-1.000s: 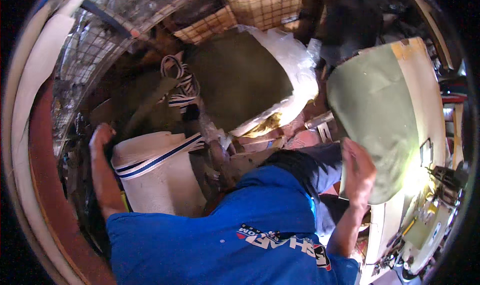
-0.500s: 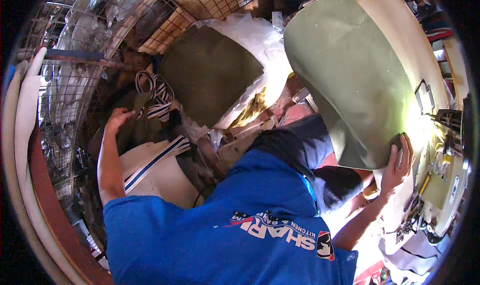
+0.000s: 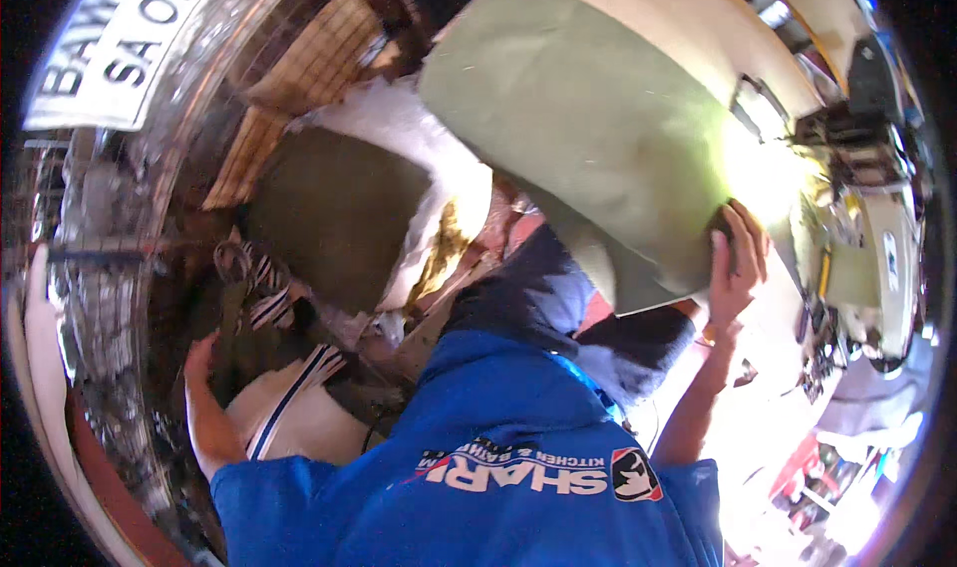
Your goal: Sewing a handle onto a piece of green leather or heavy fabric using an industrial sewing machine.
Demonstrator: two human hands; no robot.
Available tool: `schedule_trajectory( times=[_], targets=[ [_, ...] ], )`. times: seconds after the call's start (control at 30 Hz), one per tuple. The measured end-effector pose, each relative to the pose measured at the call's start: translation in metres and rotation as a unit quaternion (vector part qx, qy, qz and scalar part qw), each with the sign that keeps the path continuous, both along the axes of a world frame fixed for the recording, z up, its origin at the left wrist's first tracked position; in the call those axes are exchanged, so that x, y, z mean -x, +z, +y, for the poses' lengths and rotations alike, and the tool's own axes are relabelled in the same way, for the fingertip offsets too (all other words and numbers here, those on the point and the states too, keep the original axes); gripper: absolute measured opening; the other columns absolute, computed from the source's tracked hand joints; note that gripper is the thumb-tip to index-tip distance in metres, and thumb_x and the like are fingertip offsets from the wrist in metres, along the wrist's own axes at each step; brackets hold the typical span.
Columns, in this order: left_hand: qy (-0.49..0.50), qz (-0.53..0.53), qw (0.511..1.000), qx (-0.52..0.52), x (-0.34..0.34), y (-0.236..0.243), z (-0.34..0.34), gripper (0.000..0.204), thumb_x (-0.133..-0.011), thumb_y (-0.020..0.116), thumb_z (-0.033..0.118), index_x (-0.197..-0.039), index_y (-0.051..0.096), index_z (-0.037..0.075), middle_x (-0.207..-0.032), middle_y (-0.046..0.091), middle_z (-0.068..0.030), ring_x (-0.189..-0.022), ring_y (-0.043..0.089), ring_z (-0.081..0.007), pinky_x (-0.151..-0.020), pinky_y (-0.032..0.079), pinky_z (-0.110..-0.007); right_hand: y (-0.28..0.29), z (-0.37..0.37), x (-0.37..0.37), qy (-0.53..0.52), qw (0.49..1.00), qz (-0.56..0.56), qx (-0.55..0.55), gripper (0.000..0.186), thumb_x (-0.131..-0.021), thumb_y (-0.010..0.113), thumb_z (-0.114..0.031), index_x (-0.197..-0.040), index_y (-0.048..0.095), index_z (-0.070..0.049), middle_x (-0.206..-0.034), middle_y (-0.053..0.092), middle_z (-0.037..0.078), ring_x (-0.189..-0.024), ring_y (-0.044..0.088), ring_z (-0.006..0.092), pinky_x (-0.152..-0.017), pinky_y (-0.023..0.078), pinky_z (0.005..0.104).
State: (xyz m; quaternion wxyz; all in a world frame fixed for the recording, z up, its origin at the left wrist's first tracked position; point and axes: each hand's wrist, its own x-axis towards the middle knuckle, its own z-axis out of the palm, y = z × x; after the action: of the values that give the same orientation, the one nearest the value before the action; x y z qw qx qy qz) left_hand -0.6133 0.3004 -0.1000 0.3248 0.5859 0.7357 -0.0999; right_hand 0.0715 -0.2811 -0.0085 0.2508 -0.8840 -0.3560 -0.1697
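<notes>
My right hand rests on the near right corner of a broad pale green sheet. Its fingers are stretched out over the surface. The sheet drapes over a cream-coloured surface, with its near edge hanging above my knee. On the left, my left hand is beside a bundle of dark green cloth; its fingers are too blurred to read. A white strap with a dark blue stripe lies across a pale piece near my left forearm. Behind it, more striped strap is bunched up.
A dark olive piece lies over white plastic wrapping ahead of me. Wire mesh lines the far left. A bright lamp glares at the right, near cluttered tools. A white sign hangs upper left.
The view has swung, so the sheet and olive piece now appear further left and the white sign shows more. My right hand stays on the sheet; my left hand stays near the dark cloth.
</notes>
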Motion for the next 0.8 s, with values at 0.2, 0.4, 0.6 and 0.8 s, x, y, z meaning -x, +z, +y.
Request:
schedule_trajectory(
  times=[0.2,0.4,0.6,0.8],
  targets=[
    [-0.096,-0.039,0.993,-0.057,0.007,0.025,0.031,0.045,-0.078,0.074,0.028,-0.104,0.066,-0.007,-0.116,0.063,-0.0190,-0.107,0.059,-0.0278,-0.095,0.045,-0.040,-0.007,-0.001,-0.003,-0.004,0.999,0.006,-0.041,0.029,-0.084,0.068,-0.005,-0.112,0.067,-0.001,-0.117,0.065,0.016,-0.110,0.060,0.0331,-0.096,0.047,0.0412],
    [-0.361,0.198,0.896,0.167,-0.151,0.075,-0.065,0.050,-0.077,0.074,0.030,-0.115,0.065,-0.001,-0.107,0.069,-0.0192,-0.104,0.065,-0.0304,-0.092,0.049,-0.041,-0.002,-0.001,0.002,-0.030,0.999,-0.015,-0.013,0.030,-0.084,0.069,-0.006,-0.113,0.067,-0.002,-0.119,0.064,0.014,-0.111,0.059,0.0333,-0.097,0.045,0.0417],
    [-0.592,0.171,0.785,0.063,-0.187,0.052,-0.071,0.043,-0.074,0.074,0.032,-0.105,0.067,0.003,-0.101,0.068,-0.0221,-0.102,0.064,-0.0365,-0.090,0.050,-0.045,0.002,-0.007,-0.002,-0.012,1.000,-0.003,0.001,0.037,-0.081,0.072,-0.009,-0.116,0.064,-0.003,-0.122,0.061,0.014,-0.114,0.056,0.0338,-0.097,0.046,0.0430],
    [-0.665,-0.183,0.655,-0.310,-0.484,0.134,-0.196,0.028,-0.088,0.062,0.006,-0.115,0.059,0.001,-0.111,0.060,-0.0177,-0.104,0.058,-0.0374,-0.090,0.047,-0.044,0.016,-0.004,-0.016,0.009,0.999,0.022,0.026,0.050,-0.081,0.073,-0.019,-0.124,0.057,-0.001,-0.130,0.056,0.017,-0.122,0.052,0.0352,-0.102,0.042,0.0449]
  ],
)
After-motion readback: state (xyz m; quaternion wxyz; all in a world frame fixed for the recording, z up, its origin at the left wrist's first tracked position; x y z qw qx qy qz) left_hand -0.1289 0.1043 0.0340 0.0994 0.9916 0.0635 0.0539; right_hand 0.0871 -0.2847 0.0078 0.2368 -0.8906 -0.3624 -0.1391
